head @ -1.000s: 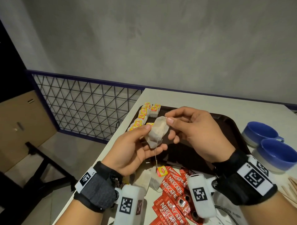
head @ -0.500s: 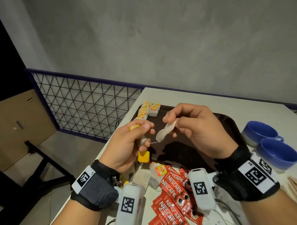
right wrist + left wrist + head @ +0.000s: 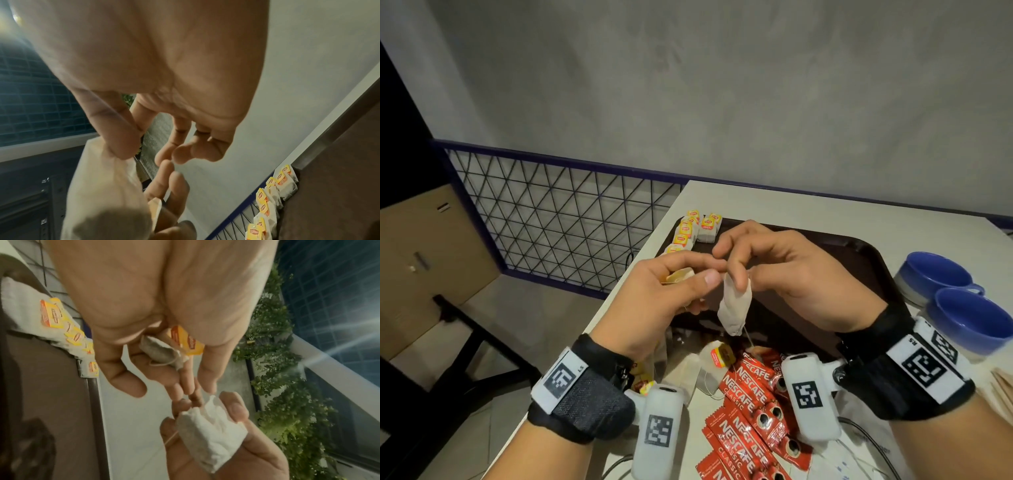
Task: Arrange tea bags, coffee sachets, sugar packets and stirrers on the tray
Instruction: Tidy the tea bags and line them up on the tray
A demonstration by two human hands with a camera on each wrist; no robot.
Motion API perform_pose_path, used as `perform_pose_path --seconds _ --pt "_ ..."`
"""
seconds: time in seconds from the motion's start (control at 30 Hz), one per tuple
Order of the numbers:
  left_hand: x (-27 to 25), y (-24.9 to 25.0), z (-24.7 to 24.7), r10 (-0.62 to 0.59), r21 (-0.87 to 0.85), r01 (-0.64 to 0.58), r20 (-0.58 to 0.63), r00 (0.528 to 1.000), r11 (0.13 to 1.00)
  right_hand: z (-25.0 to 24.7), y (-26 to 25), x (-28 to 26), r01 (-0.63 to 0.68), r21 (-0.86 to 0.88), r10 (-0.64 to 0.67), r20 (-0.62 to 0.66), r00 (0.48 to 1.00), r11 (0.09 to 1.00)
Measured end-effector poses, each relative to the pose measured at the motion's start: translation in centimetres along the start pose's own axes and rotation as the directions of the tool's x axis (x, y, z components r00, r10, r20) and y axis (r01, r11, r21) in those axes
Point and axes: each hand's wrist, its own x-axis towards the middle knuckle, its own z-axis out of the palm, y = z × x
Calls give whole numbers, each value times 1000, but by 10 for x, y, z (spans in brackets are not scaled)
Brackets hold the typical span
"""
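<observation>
Both hands are raised over the near edge of the dark brown tray (image 3: 859,260). My right hand (image 3: 736,277) pinches the top of a white tea bag (image 3: 734,308) between thumb and fingers, and the bag hangs down with its string trailing below. In the left wrist view that tea bag (image 3: 209,431) lies in the right fingers. My left hand (image 3: 705,274) curls round a second, crumpled tea bag (image 3: 162,352) with a yellow tag (image 3: 185,340). A row of tagged tea bags (image 3: 691,229) lines the tray's far left side.
Red coffee sachets (image 3: 750,404) and loose tea bags (image 3: 702,370) lie on the table in front of the tray. Two blue cups (image 3: 962,308) stand at the right. Wooden stirrers (image 3: 1003,383) show at the right edge. A metal railing (image 3: 558,219) runs past the table's left edge.
A second ago both hands held one tea bag together. They drew apart, and the white bag now hangs from the right fingers while the left hand keeps the tagged bag.
</observation>
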Motion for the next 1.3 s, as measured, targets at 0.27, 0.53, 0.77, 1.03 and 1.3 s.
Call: perform_pose_path --seconds 0.27,0.53,0.77,1.03,1.3 --pt "-2 1 5 -2 -41 3 26 1000 999 4 5 3 -75 45 78 -88 993 996" --pt "2 7 -3 79 -71 -93 -181 980 993 21 16 2 -278 -36 280 70 957 960" --pt "5 6 -11 78 -83 -104 -275 958 991 33 10 1 -276 -228 278 -26 960 934" --pt "2 12 0 70 -106 -97 -231 971 990 35 11 1 -257 -257 246 -72 967 932" --pt "3 10 -9 71 -85 -94 -247 966 992 24 12 3 -326 -273 262 -246 933 905"
